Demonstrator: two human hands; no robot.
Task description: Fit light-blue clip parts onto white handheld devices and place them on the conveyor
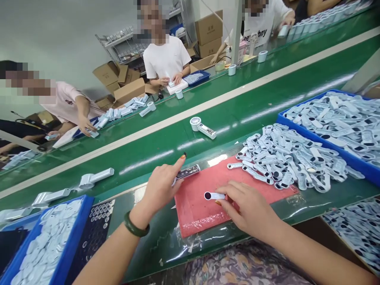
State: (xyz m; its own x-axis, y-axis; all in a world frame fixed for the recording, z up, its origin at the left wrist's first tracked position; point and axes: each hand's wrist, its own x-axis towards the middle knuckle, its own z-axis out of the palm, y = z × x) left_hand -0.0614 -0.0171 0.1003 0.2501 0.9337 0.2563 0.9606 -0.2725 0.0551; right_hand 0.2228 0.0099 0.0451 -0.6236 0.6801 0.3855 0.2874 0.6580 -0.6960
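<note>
My left hand (162, 186), a dark bangle on its wrist, is closed around a pale device with an exposed circuit board (189, 171). The fingers hide much of the device. Between the thumb and fingers of my right hand (247, 204) is a small light-blue plastic cover (214, 196) with a dark round spot at one end. The cover is over a red mat (196, 215), apart from the device. To the right of the mat, partly on it, lies a heap of similar covers (285, 158).
A blue tray (326, 144) of covers stands at right; another blue tray (69, 237) of pale parts is at left, beside a dark sheet of round stickers (101, 213). On the green conveyor (246, 107) lies a round-headed device (204, 128). Several co-workers sit across it.
</note>
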